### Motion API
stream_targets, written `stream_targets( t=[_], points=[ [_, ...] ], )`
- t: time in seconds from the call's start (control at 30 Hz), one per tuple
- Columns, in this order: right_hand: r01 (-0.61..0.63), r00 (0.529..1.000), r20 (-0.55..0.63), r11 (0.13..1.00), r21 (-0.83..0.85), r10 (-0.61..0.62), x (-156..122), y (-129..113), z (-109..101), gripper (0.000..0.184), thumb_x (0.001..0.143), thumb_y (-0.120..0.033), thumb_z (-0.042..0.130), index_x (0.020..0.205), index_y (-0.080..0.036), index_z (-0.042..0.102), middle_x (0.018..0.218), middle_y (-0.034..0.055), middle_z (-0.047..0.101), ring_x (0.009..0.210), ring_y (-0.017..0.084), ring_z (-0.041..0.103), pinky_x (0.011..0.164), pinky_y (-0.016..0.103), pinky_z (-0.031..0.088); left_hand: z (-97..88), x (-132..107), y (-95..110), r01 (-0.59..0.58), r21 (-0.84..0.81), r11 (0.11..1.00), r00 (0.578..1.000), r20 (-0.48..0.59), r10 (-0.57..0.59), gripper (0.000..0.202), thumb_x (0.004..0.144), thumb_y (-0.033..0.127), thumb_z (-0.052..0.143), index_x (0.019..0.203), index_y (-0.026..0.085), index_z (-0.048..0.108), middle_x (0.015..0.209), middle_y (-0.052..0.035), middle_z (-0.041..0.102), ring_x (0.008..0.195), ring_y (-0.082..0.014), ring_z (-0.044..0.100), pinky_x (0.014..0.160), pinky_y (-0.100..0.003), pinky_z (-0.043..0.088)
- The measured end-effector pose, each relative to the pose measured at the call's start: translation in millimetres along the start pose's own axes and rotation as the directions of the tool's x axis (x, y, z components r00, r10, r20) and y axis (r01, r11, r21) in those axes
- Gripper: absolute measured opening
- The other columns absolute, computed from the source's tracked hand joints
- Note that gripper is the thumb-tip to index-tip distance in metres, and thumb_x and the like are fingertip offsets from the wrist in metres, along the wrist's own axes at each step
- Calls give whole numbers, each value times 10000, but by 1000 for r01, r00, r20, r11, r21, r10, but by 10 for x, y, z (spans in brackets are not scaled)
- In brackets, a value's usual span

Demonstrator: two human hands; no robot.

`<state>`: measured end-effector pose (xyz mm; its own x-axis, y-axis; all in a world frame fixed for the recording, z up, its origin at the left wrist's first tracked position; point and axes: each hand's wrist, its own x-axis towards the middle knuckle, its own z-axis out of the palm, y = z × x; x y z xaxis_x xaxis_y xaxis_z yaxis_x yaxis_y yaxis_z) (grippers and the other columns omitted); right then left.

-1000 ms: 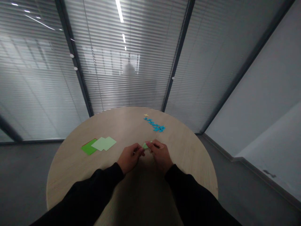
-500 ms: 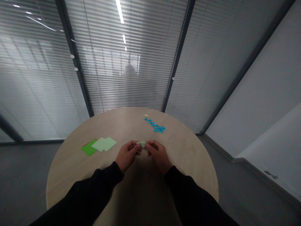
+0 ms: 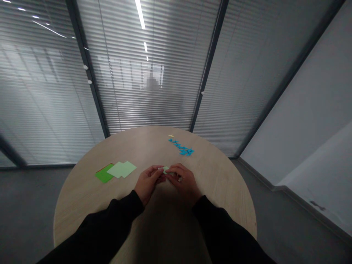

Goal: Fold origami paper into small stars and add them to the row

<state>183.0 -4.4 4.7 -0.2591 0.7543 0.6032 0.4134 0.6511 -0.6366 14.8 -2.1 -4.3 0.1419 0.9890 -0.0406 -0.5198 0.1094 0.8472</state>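
Small folded piece of pale green paper (image 3: 165, 169): narrow, pointed at its left end, its creases too small to read at this resolution. It sits just above the table, between the two hands, near the middle of the table and nearer the person's side than the far edge.

Left hand (image 3: 149, 184): fingers (image 3: 156, 174) narrowed to a pinch on the paper's left end. Right hand (image 3: 183, 181): fingers (image 3: 173, 171) curled in and closed on its right end, with the fingertips of the two hands almost meeting. Much of the paper is hidden behind them.

Round light-wood table (image 3: 217, 183): both forearms, in black sleeves (image 3: 110, 220), reach in over its near edge. The hands are well apart from the far rim and from the right rim.

Left of the left hand, near but not touching it, lie two overlapping pale green paper squares (image 3: 121, 169). Just beside these, further left, is a darker green paper sheet (image 3: 103, 175), with a thin orange edge showing along its upper side.

Toward the far rim, a scattered line of small blue folded paper pieces (image 3: 181, 147) runs diagonally, well apart from the hands. A small pale yellow paper star (image 3: 171, 136) lies just beyond its upper end.
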Motion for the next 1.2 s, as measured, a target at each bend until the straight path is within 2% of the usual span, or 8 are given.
stream_targets(
  t=[0.33,0.47,0.73,0.97,1.2],
  points=[
    [33,999,-2,994,-107,-34,-1,30,-16,137,923,-330,645,908,-245,752,947,55,714,731,169,623,667,286,496,-8,2,-9,2,16,1000,1000,-6,-2,382,650,355,895,875,121,694,753,-20,721,677,-98,661,710,-225,540],
    [24,1000,-16,989,-147,-27,-4,19,-23,144,928,-332,636,942,-244,749,924,51,721,686,161,604,652,284,487,-8,3,-17,5,12,1000,1000,5,-5,383,650,357,892,878,120,696,755,-21,716,679,-100,657,717,-230,534],
    [-14,1000,-14,995,-96,12,-11,18,-30,177,931,-389,639,933,-260,760,919,42,744,763,183,661,690,291,501,-30,-13,-2,-10,57,998,999,39,8,410,650,339,892,947,129,704,783,-36,735,691,-119,659,710,-251,517],
    [-7,1000,8,995,-104,8,0,11,-33,180,952,-362,614,949,-259,762,929,50,740,826,199,672,747,314,506,-28,-31,15,-63,105,993,997,55,57,430,659,332,881,1003,141,708,756,-14,706,706,-125,644,715,-256,495],
    [4,999,38,988,-155,2,5,8,-60,201,961,-372,594,943,-253,755,924,51,735,784,189,658,721,299,493,-49,-19,1,-61,125,990,995,80,51,434,672,365,869,1011,146,711,763,-18,703,713,-128,636,715,-261,490]
  ],
)
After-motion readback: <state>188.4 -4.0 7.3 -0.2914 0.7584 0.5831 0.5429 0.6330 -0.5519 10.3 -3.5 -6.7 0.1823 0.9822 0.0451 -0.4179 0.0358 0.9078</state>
